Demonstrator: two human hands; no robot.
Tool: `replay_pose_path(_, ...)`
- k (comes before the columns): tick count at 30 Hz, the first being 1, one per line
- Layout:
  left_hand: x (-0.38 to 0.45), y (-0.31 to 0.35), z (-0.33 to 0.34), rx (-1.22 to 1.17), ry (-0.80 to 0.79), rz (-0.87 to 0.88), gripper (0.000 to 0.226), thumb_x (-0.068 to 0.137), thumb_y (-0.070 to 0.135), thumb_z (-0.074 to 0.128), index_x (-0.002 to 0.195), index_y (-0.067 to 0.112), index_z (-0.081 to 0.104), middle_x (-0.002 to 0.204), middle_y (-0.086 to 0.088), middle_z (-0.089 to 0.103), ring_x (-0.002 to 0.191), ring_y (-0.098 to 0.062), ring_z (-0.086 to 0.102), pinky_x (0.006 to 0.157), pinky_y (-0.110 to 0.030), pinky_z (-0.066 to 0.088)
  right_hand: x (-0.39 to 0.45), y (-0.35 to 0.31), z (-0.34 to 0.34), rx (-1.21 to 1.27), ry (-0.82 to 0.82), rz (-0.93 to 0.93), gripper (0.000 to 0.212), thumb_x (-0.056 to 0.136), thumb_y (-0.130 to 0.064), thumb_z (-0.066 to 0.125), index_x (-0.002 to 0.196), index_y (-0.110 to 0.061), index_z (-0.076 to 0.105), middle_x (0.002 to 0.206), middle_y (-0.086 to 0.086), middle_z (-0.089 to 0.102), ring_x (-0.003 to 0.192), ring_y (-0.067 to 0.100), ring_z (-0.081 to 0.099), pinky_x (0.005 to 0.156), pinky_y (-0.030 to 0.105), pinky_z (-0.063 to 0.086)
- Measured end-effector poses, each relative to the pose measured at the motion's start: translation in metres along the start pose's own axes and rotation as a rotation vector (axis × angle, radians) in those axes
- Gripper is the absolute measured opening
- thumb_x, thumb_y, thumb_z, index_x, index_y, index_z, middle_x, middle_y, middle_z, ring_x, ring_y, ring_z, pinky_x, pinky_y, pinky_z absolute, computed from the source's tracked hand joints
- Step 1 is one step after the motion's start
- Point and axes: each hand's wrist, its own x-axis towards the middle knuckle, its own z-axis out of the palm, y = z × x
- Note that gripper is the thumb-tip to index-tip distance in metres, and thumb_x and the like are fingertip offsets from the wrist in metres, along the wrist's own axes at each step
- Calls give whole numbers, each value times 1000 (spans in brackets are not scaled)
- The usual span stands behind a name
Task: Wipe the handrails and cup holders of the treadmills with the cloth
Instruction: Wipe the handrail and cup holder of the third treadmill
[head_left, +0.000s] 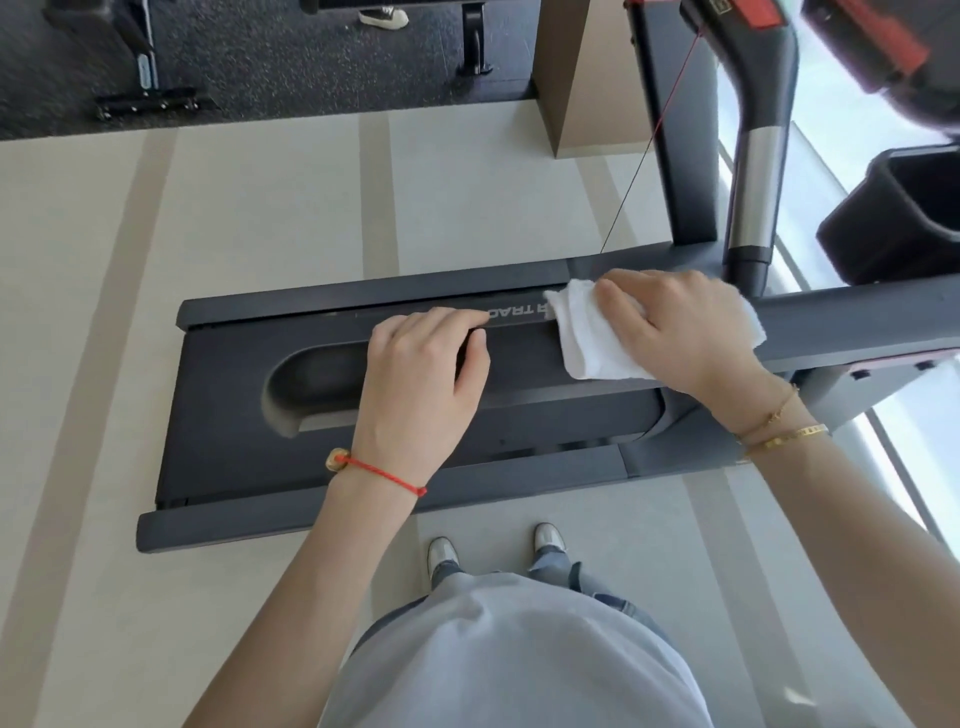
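A long dark grey treadmill (249, 467) stretches across a pale striped floor (260, 208), viewed from above by a person standing alongside it in a light grey T-shirt (514, 654). At the treadmill's front end, an upright post carries a black and silver tubular handrail (753, 171), with a black moulded cup holder (904, 213) just to the right of that rail. A dark padded side handrail (852, 322) runs over the treadmill's deck. The right hand (680, 332), gold bracelets at the wrist, lies on a folded white cloth (587, 338), pressing it onto this handrail with fingers close together and gently bent. The left hand (426, 369), a red cord at its wrist, curls its fingers over the handrail just left of the cloth. Two grey shoes (441, 553) stand on the floor beside the treadmill's near edge.
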Motion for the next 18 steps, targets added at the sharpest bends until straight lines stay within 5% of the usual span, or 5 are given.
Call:
replay_pose_path(4, 5, 15, 15, 60, 17, -26, 23, 99, 16, 49, 105, 14, 72, 100, 4, 73, 91, -18, 67, 95, -40, 43, 15, -10, 4, -23, -148, -95, 39, 96, -42, 29, 75, -21, 54, 64, 3, 55, 67, 32, 51, 55, 33, 33)
replay_pose_path(11, 6, 34, 30, 96, 56, -75, 24, 99, 18, 47, 100, 15, 71, 94, 6, 72, 86, -18, 66, 94, -38, 41, -23, 23, 1, 25, 102, -381, 40, 102, -38, 34, 118, -17, 63, 90, 1, 65, 71, 22, 58, 62, 33, 43)
replay_pose_path(18, 9, 42, 41, 161, 96, -89, 28, 101, 23, 44, 100, 21, 71, 96, 11, 72, 88, -14, 65, 93, -36, 37, 5, 36, -6, -16, -57, -154, 41, 95, -46, 26, 78, -23, 54, 67, -2, 58, 63, 30, 52, 53, 31, 29)
